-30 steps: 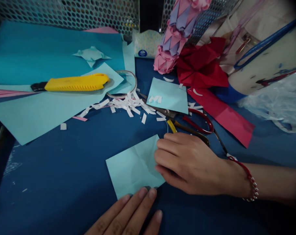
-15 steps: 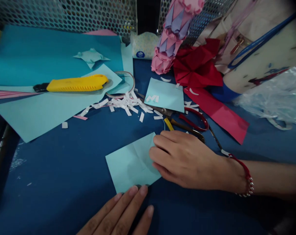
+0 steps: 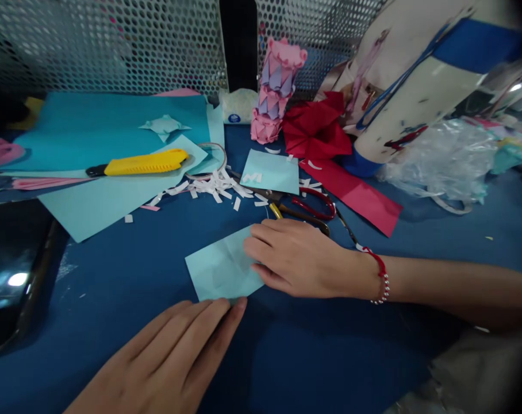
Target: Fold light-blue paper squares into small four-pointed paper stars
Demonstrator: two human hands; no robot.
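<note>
1. Work piece: a light blue sheet of paper (image 3: 218,261) lies on the blue counter (image 3: 330,356), between and under the two hands. Faint creases show on its face.
2. Left hand (image 3: 157,359): enters from below, fingers straight and close together, their tips at the near edge of the sheet. Cannot tell whether they pinch that edge or only rest on it.
3. Right hand (image 3: 304,259): lies over the right part of the sheet, fingers curled inward. The fingertips are partly hidden; cannot tell whether they grasp the paper or press it. A red bracelet with silver beads (image 3: 380,277) is on the wrist.
4. Beyond the right hand: scissors with a red-lined handle (image 3: 330,214), partly covered by a smaller light blue square (image 3: 272,169) bearing several white scraps.
5. Left of the square: a loose pile of white paper strips (image 3: 220,185).
6. Far left: a yellow cutter (image 3: 146,163) on pale blue paper (image 3: 84,213); behind it, a folded star-like figure (image 3: 165,126) on a teal sheet (image 3: 114,129).
7. Rear: a pink and purple folded-paper column (image 3: 273,100), upright; right of it, a red folded-paper piece (image 3: 317,129), then a tilted white and blue bottle (image 3: 411,112).
</note>
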